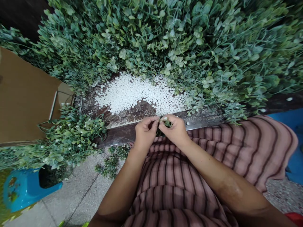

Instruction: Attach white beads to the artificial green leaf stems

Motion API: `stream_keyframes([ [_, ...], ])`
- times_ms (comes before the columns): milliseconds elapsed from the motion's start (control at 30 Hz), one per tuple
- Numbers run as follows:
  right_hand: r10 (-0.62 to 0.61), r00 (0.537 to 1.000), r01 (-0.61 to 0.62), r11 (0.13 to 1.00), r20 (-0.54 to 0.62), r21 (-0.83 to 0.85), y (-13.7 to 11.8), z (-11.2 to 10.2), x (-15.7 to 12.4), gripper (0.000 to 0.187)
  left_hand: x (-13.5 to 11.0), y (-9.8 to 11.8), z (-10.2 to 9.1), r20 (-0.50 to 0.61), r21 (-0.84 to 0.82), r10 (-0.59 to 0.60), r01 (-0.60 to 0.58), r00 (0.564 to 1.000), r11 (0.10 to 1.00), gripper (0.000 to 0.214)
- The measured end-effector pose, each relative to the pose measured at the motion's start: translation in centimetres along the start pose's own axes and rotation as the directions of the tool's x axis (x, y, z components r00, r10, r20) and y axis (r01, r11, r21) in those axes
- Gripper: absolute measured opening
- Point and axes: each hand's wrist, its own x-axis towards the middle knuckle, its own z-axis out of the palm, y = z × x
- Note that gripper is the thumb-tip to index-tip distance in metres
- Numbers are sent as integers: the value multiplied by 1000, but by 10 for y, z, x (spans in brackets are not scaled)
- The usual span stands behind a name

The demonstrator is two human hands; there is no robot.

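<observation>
My left hand point(146, 130) and my right hand point(174, 128) meet at the fingertips over the table's front edge. Both are closed in a pinch on a small artificial leaf sprig point(167, 123), its green leaves showing between the fingers. A white speck, seemingly a bead, shows by the right fingertips; the exact grip is hidden. Just beyond the hands, many small white beads point(132, 91) lie spread on the dark wooden table point(123, 134). Behind them rises a big heap of artificial green foliage point(165, 37).
More sprigs, dotted with white beads point(73, 135), lie at the left beside a cardboard box point(26, 97). A blue plastic stool point(23, 189) stands on the speckled floor point(80, 195). Striped pink cloth point(175, 176) covers my lap. Something blue point(293, 126) is at the right.
</observation>
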Motion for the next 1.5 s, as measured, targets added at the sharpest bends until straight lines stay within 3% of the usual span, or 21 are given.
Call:
stream_keyframes([
  [67,10,1000,-10,1000,-2,0,0,0,0,16,0,-1,2,-11,-10,-8,8,1000,1000,12],
  [233,16,1000,-16,1000,-16,4,1,0,-1,16,-3,0,10,-92,-157,-166,150,982,976,12],
  [400,12,1000,-12,1000,-17,6,2,-1,-1,15,-5,1,17,-135,-262,-195,155,971,952,10],
  [800,-66,998,65,998,-25,-26,1,-1,0,17,-5,-2,22,-170,-338,-200,133,965,932,11],
  [1200,11,1000,-11,1000,14,-6,2,-3,3,16,-4,-1,24,-174,-343,-200,131,964,930,10],
  [1500,45,999,-45,999,0,9,4,-2,3,18,-5,2,22,-121,-271,-119,83,986,959,14],
])
